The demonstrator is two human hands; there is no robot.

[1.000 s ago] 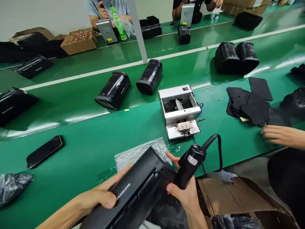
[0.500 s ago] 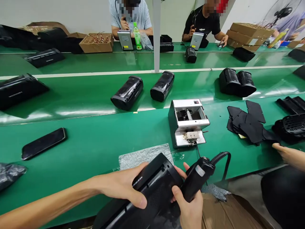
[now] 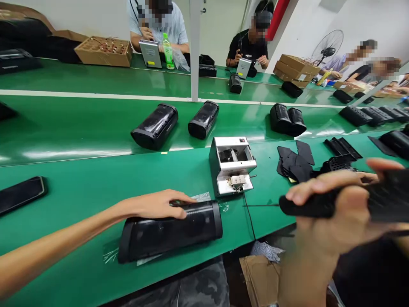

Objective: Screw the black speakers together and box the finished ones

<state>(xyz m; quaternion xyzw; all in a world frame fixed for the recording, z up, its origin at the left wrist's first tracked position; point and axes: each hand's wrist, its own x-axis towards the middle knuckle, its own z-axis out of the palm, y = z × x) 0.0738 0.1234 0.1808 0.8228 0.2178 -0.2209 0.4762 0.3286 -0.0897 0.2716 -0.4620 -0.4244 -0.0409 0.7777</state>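
My left hand [image 3: 159, 204] lies over the top of a long black speaker housing [image 3: 179, 232], its fingers curved around the far edge. The housing lies on its side on a sheet of clear plastic wrap [image 3: 203, 197]. Raised at the right, my right hand [image 3: 335, 204] is wrapped around a black electric screwdriver [image 3: 388, 198]. Its long thin bit points left, apart from the housing. Motion blurs that hand and the tool. Between them, further back, stands a silver screw feeder [image 3: 234, 166] with an open top.
Two black housings [image 3: 156, 125] lie beyond the feeder, with another pair [image 3: 286, 119] to the right. Flat black pieces [image 3: 295, 162] are piled at right. A phone [image 3: 22, 194] lies at left. Cardboard [image 3: 260, 279] is below the table edge. Several people sit across the tables.
The housing has gone from upright and tilted near me to lying on the table, under my left hand. My right hand has moved right and up with the screwdriver. The view has turned right.
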